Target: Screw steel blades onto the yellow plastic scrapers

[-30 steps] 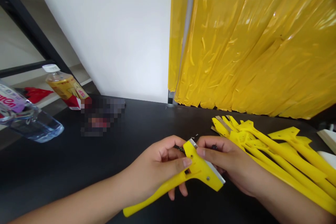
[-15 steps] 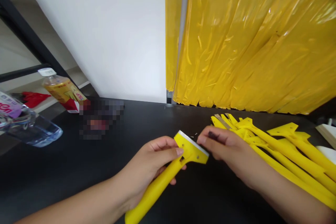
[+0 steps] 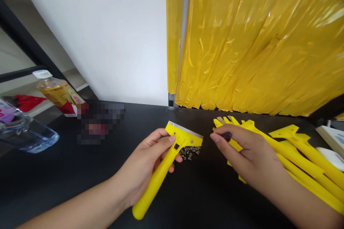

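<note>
A yellow scraper with a silver blade edge along its head is in my left hand, thumb on the head and fingers behind. Beside the scraper's head, small metal screws or nuts lie on the black table. To the right of the head, my right hand is closed with thumb and fingertips together around a small dark object, perhaps a screwdriver handle, mostly hidden by the fingers. Several more yellow scrapers lie piled beyond and under my right forearm.
At the left of the black table are a clear bottle and a yellow-labelled bottle, near a blurred patch. A white panel and yellow plastic-wrapped bundles stand behind. White objects sit at the right edge.
The held scraper has shifted left and up, showing the small metal pieces behind it. My right hand has moved away from the blade to the right, and the dark object shows more.
</note>
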A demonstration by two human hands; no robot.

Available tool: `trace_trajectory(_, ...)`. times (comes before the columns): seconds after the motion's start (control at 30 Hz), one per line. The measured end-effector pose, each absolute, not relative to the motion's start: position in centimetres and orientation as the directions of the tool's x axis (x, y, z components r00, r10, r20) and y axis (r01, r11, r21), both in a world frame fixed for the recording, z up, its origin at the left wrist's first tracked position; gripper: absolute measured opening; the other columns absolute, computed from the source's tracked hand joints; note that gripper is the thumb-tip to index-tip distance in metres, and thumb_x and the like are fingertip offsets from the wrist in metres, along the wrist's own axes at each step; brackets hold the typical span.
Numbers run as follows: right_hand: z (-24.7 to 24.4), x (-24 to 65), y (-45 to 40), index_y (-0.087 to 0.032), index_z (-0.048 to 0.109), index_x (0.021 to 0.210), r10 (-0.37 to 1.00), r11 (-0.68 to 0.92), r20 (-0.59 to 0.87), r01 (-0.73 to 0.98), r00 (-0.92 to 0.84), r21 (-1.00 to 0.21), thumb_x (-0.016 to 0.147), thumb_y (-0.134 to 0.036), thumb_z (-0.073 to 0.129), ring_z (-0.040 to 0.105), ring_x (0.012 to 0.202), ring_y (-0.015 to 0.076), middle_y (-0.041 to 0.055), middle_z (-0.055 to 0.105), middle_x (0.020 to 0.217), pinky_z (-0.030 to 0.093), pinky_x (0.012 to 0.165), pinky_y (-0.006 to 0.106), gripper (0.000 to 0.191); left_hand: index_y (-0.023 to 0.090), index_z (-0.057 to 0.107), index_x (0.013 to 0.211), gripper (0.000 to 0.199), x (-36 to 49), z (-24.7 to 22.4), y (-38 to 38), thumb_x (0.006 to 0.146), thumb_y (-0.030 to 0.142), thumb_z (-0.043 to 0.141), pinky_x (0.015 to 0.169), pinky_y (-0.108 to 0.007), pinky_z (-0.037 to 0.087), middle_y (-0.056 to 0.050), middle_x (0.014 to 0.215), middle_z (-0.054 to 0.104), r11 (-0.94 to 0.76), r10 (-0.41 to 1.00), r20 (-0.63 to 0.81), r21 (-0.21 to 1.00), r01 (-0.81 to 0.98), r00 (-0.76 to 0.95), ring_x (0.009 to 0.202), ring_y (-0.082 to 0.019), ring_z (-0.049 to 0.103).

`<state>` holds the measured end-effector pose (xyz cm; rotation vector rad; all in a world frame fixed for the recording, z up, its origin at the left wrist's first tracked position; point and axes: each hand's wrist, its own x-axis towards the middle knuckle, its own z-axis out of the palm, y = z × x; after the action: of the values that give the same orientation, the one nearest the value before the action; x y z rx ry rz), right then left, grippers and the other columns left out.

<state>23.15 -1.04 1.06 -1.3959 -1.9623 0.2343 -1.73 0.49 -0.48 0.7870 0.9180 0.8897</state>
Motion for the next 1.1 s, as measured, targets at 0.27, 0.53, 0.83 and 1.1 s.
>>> trace_trajectory(0.27,-0.2,23.5,0.2,-0.027,0.069,0.1,0.886,0.383,0.438,0.769,-0.15,-0.512,0.105,-0.042,0.054,0.073,0.083,0.0233,0.0042,0.076,0.093,0.053,0.077,0.036,0.022,0.022,0.063,0.1,0.023,-1.8,-0.4,0.6,0.096,0.043,0.072,0.056,-0.021,0.052,-0.004,0.084,0.074,0.41,0.891,-0.318,0.871,-0.273,0.323,0.069,-0.014,0.066)
trace_trajectory(0.53,-1.1,23.9,1.2,-0.027,0.068,0.103,0.922,0.278,0.385,0.765,-0.043,-0.58,0.105,-0.044,0.053,0.073,0.09,0.0249,0.0048,0.077,0.099,0.053,0.08,0.036,0.022,0.023,0.062,0.099,0.023,-1.8,-0.5,0.7,0.098,0.044,0.07,0.056,-0.021,0.051,-0.004,0.075,0.074,0.387,0.899,-0.301,0.885,-0.257,0.317,0.063,-0.014,0.063)
trace_trajectory(0.83,-1.2,23.9,1.4,-0.028,0.068,0.101,0.956,0.189,0.293,0.724,0.019,-0.663,0.106,-0.051,0.051,0.071,0.089,0.0253,0.0041,0.076,0.096,0.05,0.074,0.035,0.029,0.024,0.061,0.1,0.021,-1.9,-0.7,0.7,0.099,0.044,0.068,0.058,-0.021,0.05,-0.004,0.076,0.075,0.389,0.893,-0.302,0.89,-0.237,0.332,0.066,-0.014,0.063)
trace_trajectory(1.1,-1.1,23.8,1.3,-0.028,0.067,0.099,0.961,0.185,0.275,0.699,0.017,-0.691,0.106,-0.051,0.052,0.068,0.089,0.023,0.002,0.074,0.096,0.047,0.075,0.034,0.029,0.024,0.061,0.101,0.022,-2.0,-0.7,0.8,0.099,0.045,0.068,0.058,-0.021,0.05,-0.004,0.075,0.074,0.392,0.894,-0.307,0.889,-0.238,0.327,0.069,-0.015,0.064)
